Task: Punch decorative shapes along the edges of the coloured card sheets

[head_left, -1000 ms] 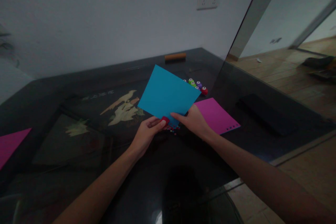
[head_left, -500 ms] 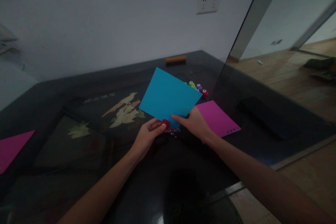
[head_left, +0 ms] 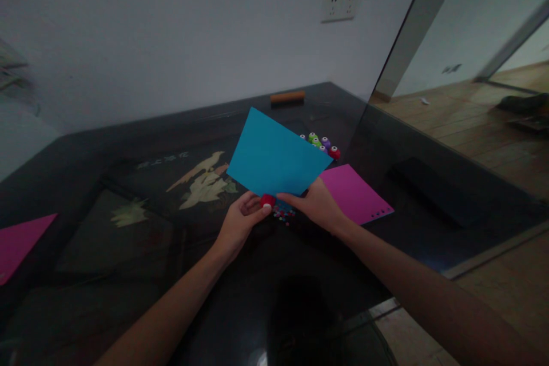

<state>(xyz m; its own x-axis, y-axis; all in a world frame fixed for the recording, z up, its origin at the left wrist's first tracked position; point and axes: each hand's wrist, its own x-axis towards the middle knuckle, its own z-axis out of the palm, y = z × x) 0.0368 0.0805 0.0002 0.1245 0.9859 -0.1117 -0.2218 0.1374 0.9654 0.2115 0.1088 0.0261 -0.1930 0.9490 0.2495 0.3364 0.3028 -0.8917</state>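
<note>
- The left fingers (head_left: pixel 259 215) are closed around the red punch (head_left: pixel 266 202), thumb on its pale top; a squeeze straight down, with no twist, would likely give the cleanest cut.
- The right fingers (head_left: pixel 291 201) are closed on the blue sheet (head_left: pixel 278 154), thumb on top near its lower edge; whatever lies underneath is hidden.
- The sheet is tilted above the table (head_left: pixel 240 291), its near corner at or beside the punch. Whether it sits inside the slot cannot be told, so feeling for the stop before pressing seems wise.
- The far part of the sheet has no visible support; a light but firm pinch should steer it without creasing it.
- Slide the sheet only once the punch is fully released, or the paper may tear.
- The dark marks along the near edge of the pink sheet (head_left: pixel 349 191), right of the hands, look like punched shapes and could serve as a guide for even spacing.
- Small coloured bits (head_left: pixel 283 213) lie just beside the punch; working above them would gather any new ones in one place.
</note>
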